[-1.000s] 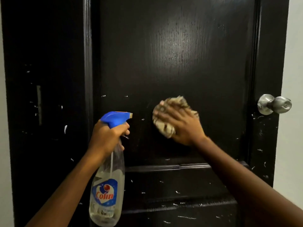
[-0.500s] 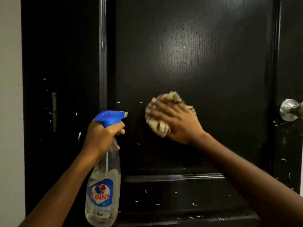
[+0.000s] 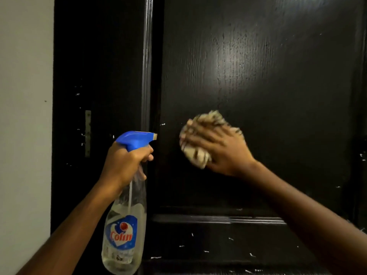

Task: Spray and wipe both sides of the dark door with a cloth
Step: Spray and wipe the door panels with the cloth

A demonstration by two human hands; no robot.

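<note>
Brand: "Colin" in red letters on the blue label of the spray bottle (image 3: 124,231).
Smaller print below: unreadable.

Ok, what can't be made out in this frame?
Head view only:
1. Cloth: mostly covered by the right hand, both motion-blurred.
2. Spray bottle trigger: hidden behind the left hand.
3. Bottle label small print: too small to read.
4. Door: cut off at top, bottom and right edges; its other side is unseen.
</note>
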